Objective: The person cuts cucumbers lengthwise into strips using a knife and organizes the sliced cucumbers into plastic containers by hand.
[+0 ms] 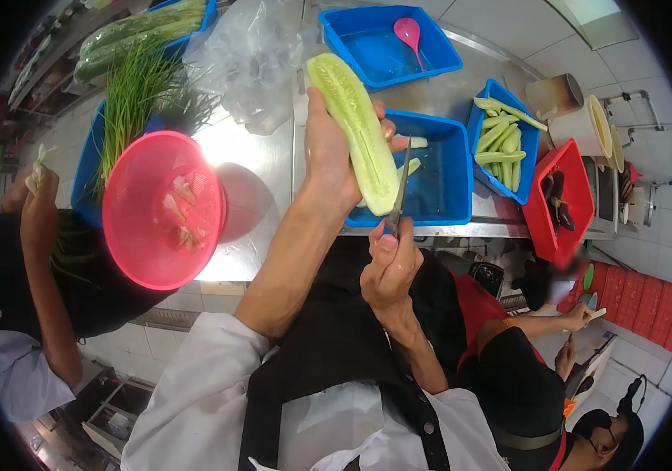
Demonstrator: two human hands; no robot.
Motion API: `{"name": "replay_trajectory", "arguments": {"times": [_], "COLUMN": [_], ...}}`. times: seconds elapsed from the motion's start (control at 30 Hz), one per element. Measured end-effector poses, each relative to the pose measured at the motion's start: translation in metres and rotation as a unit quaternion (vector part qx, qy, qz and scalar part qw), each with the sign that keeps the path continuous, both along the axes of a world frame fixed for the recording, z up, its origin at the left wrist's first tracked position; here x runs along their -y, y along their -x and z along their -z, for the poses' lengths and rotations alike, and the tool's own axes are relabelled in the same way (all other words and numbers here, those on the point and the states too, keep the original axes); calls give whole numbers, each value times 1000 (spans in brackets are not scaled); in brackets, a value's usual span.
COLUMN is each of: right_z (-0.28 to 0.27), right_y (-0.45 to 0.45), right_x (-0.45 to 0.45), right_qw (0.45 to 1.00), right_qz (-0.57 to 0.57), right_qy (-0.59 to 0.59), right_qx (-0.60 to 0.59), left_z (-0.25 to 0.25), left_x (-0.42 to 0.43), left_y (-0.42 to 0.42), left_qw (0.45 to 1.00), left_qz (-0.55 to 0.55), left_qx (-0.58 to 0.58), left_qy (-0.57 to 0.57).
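Observation:
My left hand (329, 149) holds a long piece of cucumber (355, 125), its pale cut face with the seed core turned up toward me. In my right hand (392, 267) is a knife (403, 184), gripped by its blue handle, the blade pointing away from me beside the cucumber's near end. Whether the blade touches the cucumber I cannot tell. Beyond and below my hands stands a blue tray (450, 206) with a few pale green pieces in it. Part of that tray is hidden by my left hand and the cucumber.
A pink colander (135, 243) with scraps and a bunch of green stalks (128, 102) are at left, near a co-worker. A blue tray with a pink ladle (406, 33) lies behind. Right are a blue basket of green pieces (501, 141) and a red basket (579, 177) with eggplants.

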State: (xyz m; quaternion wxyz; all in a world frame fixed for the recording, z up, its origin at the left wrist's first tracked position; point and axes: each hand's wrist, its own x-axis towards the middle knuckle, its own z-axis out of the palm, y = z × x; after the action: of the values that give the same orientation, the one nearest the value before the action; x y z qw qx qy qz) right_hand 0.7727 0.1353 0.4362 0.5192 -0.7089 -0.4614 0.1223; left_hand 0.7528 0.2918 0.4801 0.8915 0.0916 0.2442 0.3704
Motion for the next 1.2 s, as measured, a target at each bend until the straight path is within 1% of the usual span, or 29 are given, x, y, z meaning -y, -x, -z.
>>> {"name": "replay_trajectory", "arguments": {"times": [0.03, 0.1, 0.2, 0.33, 0.43, 0.53, 0.87, 0.97, 1.03, 1.1, 1.13, 1.2], "right_z": [0, -1, -2, 0, 1, 3, 12, 8, 9, 11, 12, 10], "right_y": [0, 2, 4, 3, 5, 5, 4, 4, 2, 2, 2, 3], "right_x": [0, -1, 1, 1, 0, 0, -2, -5, -8, -7, -8, -7], "right_qw": [1000, 1000, 1000, 999, 999, 999, 997, 997, 996, 995, 994, 995], "right_qz": [-2, -6, -10, -7, 1, 7, 7, 21, 34, 40, 43, 41], "right_qy": [-4, -4, 3, 41, 17, 39, 50, 50, 47, 35, 24, 37], "right_qx": [10, 19, 27, 22, 43, 35, 61, 46, 66, 82, 97, 86], "left_z": [1, 2, 8, 3, 0, 0, -5, -6, -6, -3, -3, -3], "left_x": [2, 4, 3, 2, 2, 2, 4, 7, 9, 13, 12, 13], "left_y": [0, 1, 3, 5, 4, 2, 5, 2, 0, -1, -2, -2], "left_qw": [1000, 999, 1000, 999, 999, 998, 999, 998, 998, 998, 998, 998], "left_qz": [-1, 16, -10, -26, -24, -32, -14, -18, -23, -6, -8, -25], "left_qx": [1, -42, -14, -27, -27, -23, -33, -30, -22, -52, -51, -59], "left_qy": [4, -3, 26, 27, 28, 40, 40, 45, 48, 36, 35, 27]}}
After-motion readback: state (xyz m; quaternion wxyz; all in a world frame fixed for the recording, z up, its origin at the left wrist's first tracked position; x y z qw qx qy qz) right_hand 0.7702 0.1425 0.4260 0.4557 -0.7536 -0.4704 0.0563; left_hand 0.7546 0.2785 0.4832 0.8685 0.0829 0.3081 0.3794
